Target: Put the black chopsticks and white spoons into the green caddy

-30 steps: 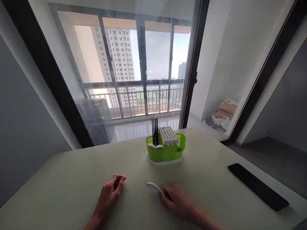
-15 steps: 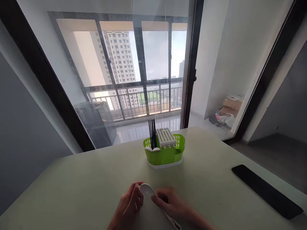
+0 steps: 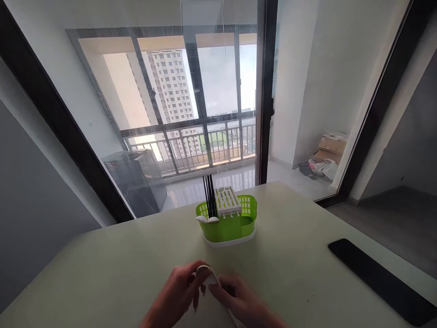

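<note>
Both my hands meet low in the middle of the pale table (image 3: 102, 273), around a white spoon (image 3: 209, 279). My left hand (image 3: 180, 294) curls its fingers over the spoon's bowl from the left. My right hand (image 3: 239, 298) pinches the spoon's handle from the right. Most of the spoon is hidden between them. Beyond my hands stands a green cutlery caddy (image 3: 227, 225) on a white base, with black chopsticks (image 3: 209, 197) upright in it, white spoon ends at its left rim and a white slotted insert (image 3: 228, 200).
A black flat slab-like object (image 3: 382, 281) lies at the table's right edge. Behind the table, a glass sliding door with a dark frame (image 3: 262, 105) gives onto a balcony. Cardboard boxes and bags (image 3: 324, 159) sit on the floor at the far right.
My left hand has moved right across the table and closed on the spoon's bowl beside my right hand. The view has shifted, so the caddy sits lower and further left.
</note>
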The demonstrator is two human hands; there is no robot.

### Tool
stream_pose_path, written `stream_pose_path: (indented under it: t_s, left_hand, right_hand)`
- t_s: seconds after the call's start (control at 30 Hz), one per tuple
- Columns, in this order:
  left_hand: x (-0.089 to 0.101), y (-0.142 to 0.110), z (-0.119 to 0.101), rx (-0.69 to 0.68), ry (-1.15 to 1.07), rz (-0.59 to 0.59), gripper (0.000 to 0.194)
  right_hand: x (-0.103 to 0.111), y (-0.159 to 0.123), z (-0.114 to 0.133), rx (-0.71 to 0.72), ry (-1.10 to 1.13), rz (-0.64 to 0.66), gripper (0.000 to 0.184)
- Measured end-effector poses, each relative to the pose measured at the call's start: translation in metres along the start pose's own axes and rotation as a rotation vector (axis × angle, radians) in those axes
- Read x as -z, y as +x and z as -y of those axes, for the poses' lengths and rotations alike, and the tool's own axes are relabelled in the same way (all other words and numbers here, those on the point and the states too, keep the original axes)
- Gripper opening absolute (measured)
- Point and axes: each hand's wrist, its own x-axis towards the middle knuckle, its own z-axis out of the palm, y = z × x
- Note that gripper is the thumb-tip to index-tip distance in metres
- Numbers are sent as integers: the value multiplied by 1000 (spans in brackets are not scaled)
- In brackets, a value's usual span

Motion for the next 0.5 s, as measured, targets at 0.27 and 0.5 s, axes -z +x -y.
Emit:
stream_pose_path:
  t_s: [0.27, 0.5]
  left_hand:
    - [64, 0, -13, -81, 139, -112, 45]
    - [112, 0, -50, -125, 352, -775, 48]
  right_hand:
    - [5, 5, -13, -35, 123, -49, 56]
    - [1, 4, -8, -21, 205, -33, 53]
